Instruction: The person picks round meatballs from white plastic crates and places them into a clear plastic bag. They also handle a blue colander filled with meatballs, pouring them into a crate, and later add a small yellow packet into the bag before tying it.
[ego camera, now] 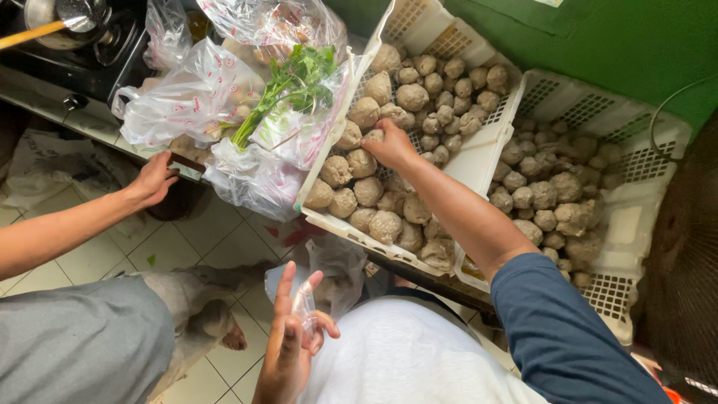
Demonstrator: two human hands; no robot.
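Head view looks straight down at you: your right hand (390,145) reaches into the near white slotted crate (419,30) and closes its fingers around one pale meatball (372,137) near the middle of the heap. Your left hand (293,340) is low by your white shirt, fingers partly spread, with thumb and finger pinching a small clear plastic bag (305,303) that stands up between them. A second white crate (636,217), also full of meatballs, sits just beside the first on its right. Left of the first crate, clear plastic bags (194,93) lie piled on the counter, one holding a bunch of green leafy herbs (295,82). Another person's hand (153,179) rests at the counter's edge by those bags, well apart from yours. Below is a pale tiled floor (172,247).
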